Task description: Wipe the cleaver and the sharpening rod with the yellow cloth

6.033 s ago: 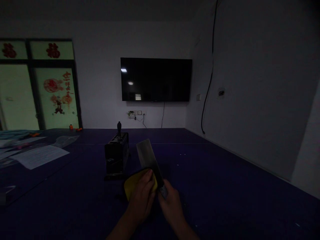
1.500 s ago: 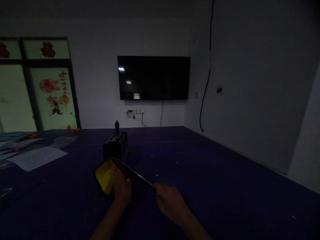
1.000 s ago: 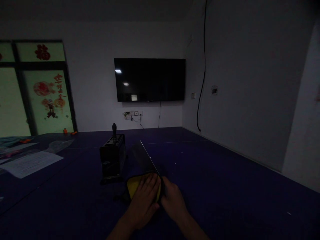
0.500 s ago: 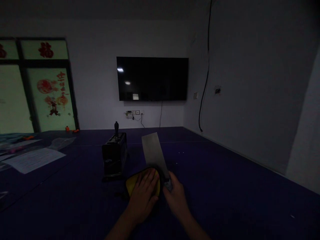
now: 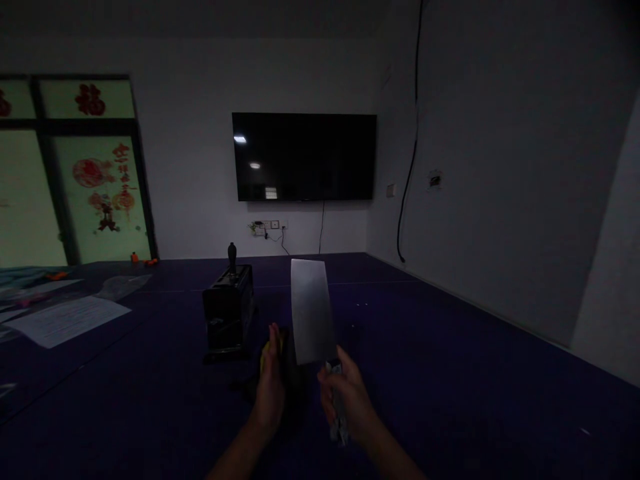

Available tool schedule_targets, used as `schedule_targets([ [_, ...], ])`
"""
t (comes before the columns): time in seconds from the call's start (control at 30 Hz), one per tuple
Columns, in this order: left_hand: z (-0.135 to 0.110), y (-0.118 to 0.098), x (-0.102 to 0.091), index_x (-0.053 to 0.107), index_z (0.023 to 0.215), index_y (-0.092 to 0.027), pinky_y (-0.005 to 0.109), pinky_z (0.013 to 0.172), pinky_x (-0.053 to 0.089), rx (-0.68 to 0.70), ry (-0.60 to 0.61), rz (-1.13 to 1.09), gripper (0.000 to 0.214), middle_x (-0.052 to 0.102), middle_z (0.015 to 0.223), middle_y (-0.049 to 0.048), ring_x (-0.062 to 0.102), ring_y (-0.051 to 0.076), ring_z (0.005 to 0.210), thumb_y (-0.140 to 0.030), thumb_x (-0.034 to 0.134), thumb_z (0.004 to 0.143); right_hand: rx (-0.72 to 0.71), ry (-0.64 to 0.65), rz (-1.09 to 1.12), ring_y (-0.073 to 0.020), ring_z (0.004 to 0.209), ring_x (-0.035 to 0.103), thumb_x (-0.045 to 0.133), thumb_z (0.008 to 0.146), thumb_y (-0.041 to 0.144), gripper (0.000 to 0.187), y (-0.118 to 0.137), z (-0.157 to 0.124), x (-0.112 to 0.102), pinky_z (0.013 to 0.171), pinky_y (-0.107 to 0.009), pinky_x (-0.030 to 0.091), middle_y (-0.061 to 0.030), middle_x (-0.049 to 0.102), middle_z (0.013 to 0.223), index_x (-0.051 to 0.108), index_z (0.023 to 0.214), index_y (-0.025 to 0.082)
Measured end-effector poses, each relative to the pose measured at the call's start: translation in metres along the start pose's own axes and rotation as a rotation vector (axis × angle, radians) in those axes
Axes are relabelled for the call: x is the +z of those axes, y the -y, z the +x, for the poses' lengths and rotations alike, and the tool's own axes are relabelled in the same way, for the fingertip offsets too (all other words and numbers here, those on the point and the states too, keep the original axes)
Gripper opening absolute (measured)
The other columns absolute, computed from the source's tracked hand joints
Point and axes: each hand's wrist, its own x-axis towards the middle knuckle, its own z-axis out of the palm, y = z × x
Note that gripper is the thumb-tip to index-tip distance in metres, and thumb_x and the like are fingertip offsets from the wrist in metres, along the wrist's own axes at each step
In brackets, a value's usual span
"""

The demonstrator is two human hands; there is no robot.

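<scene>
My right hand (image 5: 353, 400) is closed round the grey handle of a cleaver (image 5: 313, 310). Its broad, pale metal blade points up and away from me, with the flat side towards me. Just left of the blade is my left hand (image 5: 270, 393), turned edge-on with the fingers fairly straight. It holds a cloth (image 5: 264, 355), yellow on one side and dark on the other. The cloth is partly hidden by the fingers and its dark part blends into the blue-purple table (image 5: 430, 373). Whether cloth and blade touch is unclear.
A black box-shaped block (image 5: 229, 310) with a dark handle sticking up from its top stands left of my hands. Papers (image 5: 70, 320) and clear plastic (image 5: 121, 287) lie at the left. A television (image 5: 305, 157) hangs on the far wall; a black cable (image 5: 413, 160) runs down the right wall.
My left hand has turned from lying flat over the cloth to edge-on, a little to the left. The cleaver has swung more upright, baring more of its blade and handle.
</scene>
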Motion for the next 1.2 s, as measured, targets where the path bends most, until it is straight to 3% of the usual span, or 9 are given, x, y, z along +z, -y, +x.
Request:
schedule_targets([
  [0.17,-0.007,-0.004,0.011,0.034,0.14,-0.022,0.036,0.09,0.051,-0.14,0.308,-0.133,0.046,0.053,0.132,0.0087,0.056,0.018,0.115,-0.031,0.029,0.095,0.22,0.284,0.429,-0.0036,0.023,0.021,0.068,0.064,0.04,0.033,-0.009,0.008,-0.006,0.022,-0.014,0.021,0.0155,0.034,0.04,0.047,0.082,0.022],
  [0.27,-0.016,-0.008,0.012,0.043,0.135,-0.02,0.043,0.1,0.043,-0.038,0.493,-0.074,0.051,0.055,0.131,0.0103,0.053,0.023,0.119,-0.031,0.048,0.086,0.278,0.421,0.593,-0.0029,0.024,0.011,0.069,0.067,0.038,0.029,-0.01,0.011,-0.013,0.022,-0.013,0.016,0.0168,0.027,0.037,0.052,0.085,0.023],
  [0.43,-0.025,-0.012,0.014,0.065,0.104,-0.018,0.042,0.09,0.047,0.118,0.533,0.12,0.029,0.066,0.105,0.0124,0.06,0.025,0.102,-0.023,0.052,0.078,0.245,0.428,0.638,-0.003,0.028,0.005,0.067,0.072,0.034,0.023,-0.006,0.009,-0.017,0.027,-0.013,0.015,0.0163,0.02,0.037,0.057,0.087,0.02],
  [0.57,-0.019,-0.018,0.01,0.063,0.085,-0.018,0.037,0.076,0.049,0.023,0.332,0.127,0.023,0.066,0.084,0.0097,0.062,0.022,0.08,-0.03,0.043,0.085,0.246,0.459,0.672,-0.0034,0.028,0.008,0.066,0.071,0.03,0.021,-0.003,0.007,-0.015,0.029,-0.014,0.019,0.0155,0.023,0.038,0.058,0.088,0.021],
  [0.7,-0.008,-0.03,-0.006,0.057,0.085,-0.019,0.03,0.059,0.047,-0.156,-0.039,0.098,0.037,0.06,0.067,0.0026,0.058,0.019,0.062,-0.048,0.036,0.089,0.34,0.501,0.689,-0.0024,0.029,0.015,0.064,0.07,0.033,0.025,-0.003,0.008,-0.015,0.029,-0.015,0.019,0.0135,0.039,0.049,0.054,0.091,0.022],
  [0.9,-0.003,-0.031,-0.023,0.053,0.111,-0.015,0.034,0.072,0.05,-0.082,-0.45,0.163,0.047,0.064,0.091,0.0099,0.062,0.021,0.083,-0.051,0.03,0.091,0.503,0.519,0.53,-0.0019,0.029,0.023,0.062,0.073,0.036,0.024,0.002,0.011,-0.015,0.031,-0.014,0.021,0.0111,0.046,0.057,0.047,0.085,0.022],
  [1.0,-0.012,-0.019,-0.023,0.056,0.116,-0.013,0.037,0.078,0.052,0.127,-0.278,0.237,0.054,0.067,0.096,0.0146,0.064,0.024,0.089,-0.051,0.027,0.091,0.651,0.561,0.4,-0.002,0.027,0.019,0.056,0.075,0.031,0.014,0.003,0.01,-0.013,0.029,-0.015,0.018,0.0107,0.043,0.052,0.046,0.077,0.021],
  [1.1,-0.019,-0.012,-0.02,0.064,0.112,-0.014,0.036,0.087,0.051,0.335,0.198,0.268,0.059,0.068,0.104,0.0155,0.062,0.024,0.102,-0.056,0.031,0.087,0.771,0.526,0.231,-0.0017,0.028,0.016,0.047,0.075,0.022,0.01,-0.003,0.005,-0.012,0.029,-0.013,0.018,0.009,0.038,0.045,0.047,0.066,0.018],
  [1.2,-0.02,-0.01,-0.015,0.071,0.096,-0.012,0.03,0.087,0.05,0.201,0.286,0.368,0.061,0.07,0.097,0.0155,0.064,0.021,0.097,-0.051,0.025,0.087,0.688,0.447,0.037,-0.0021,0.028,0.014,0.042,0.07,0.017,0.016,-0.014,0.002,-0.019,0.028,-0.012,0.018,0.0088,0.031,0.039,0.045,0.055,0.018],
])
